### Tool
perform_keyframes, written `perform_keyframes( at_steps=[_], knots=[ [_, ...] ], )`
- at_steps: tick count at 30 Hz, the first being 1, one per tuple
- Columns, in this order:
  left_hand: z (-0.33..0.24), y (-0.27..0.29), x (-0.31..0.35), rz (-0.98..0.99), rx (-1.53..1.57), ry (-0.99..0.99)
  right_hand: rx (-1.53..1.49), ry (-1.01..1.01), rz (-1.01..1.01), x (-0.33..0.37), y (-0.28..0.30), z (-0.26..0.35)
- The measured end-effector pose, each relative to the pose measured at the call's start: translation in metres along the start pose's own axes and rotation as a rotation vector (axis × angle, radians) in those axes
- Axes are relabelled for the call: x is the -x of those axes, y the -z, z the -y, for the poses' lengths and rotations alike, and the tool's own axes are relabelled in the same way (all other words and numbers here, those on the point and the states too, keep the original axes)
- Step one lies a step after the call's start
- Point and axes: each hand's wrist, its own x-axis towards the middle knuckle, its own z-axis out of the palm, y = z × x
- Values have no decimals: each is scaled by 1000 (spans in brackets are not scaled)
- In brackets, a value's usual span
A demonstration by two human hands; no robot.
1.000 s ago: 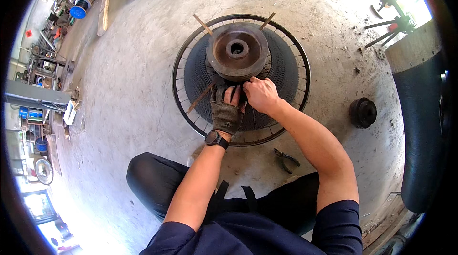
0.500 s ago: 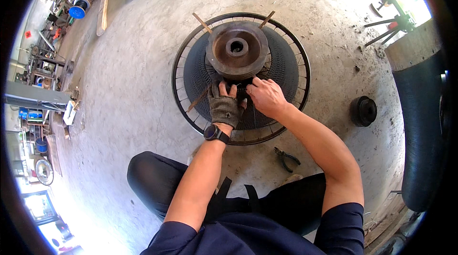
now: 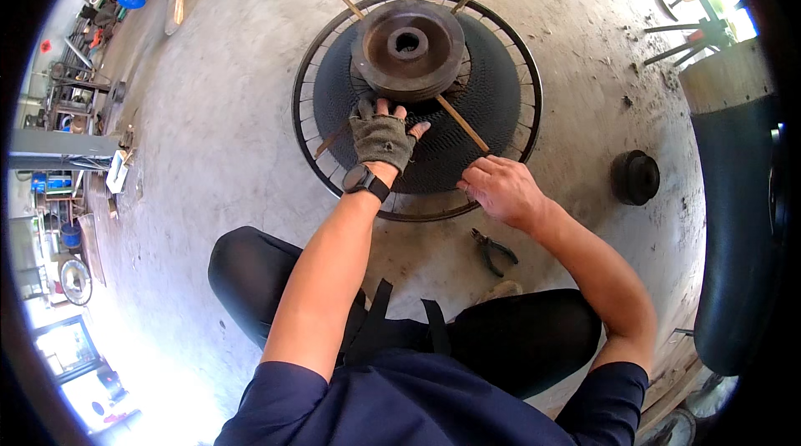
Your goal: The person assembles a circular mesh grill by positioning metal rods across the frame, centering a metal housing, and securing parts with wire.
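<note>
A heavy rusty metal pulley [image 3: 409, 83] sits on a dark woven mesh dome [image 3: 492, 87], which lies inside a spoked wheel-like metal ring [image 3: 538, 95]. Thin wooden strips [image 3: 463, 123] stick out from under the pulley. My left hand [image 3: 382, 136], in a grey fingerless glove, rests on the mesh just below the pulley with its fingers apart. My bare right hand [image 3: 505, 190] is over the ring's near right edge, by the end of one strip. Its fingers are pinched together; whatever they hold is too small to make out.
Pliers [image 3: 494, 251] with dark handles lie on the concrete between ring and my right knee. A black round metal part [image 3: 636, 177] stands to the right. Farther right are a large black cylinder [image 3: 734, 229] and a legged stand [image 3: 705, 29]. Cluttered shelves [image 3: 71, 112] line the left.
My right hand has moved from beside the pulley down and right to the ring's edge, uncovering a wooden strip. The left hand's fingers have spread. The view has shifted slightly.
</note>
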Motion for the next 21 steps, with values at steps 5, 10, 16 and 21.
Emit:
perform_keyframes(
  at_steps=[5, 10, 16, 21],
  knots=[
    [-1, -17, 12, -256, 52, -48, -17, -109, -23, 3, 0, -5],
    [-7, -28, 40, -432, 163, -172, -42, -140, -42, 8, 0, -9],
    [-3, -60, 106, -241, 10, -566, -146, -233, -103, 7, -7, -15],
    [6, -81, 110, -156, -225, -731, -349, -283, -84, 3, -7, -13]
  ],
)
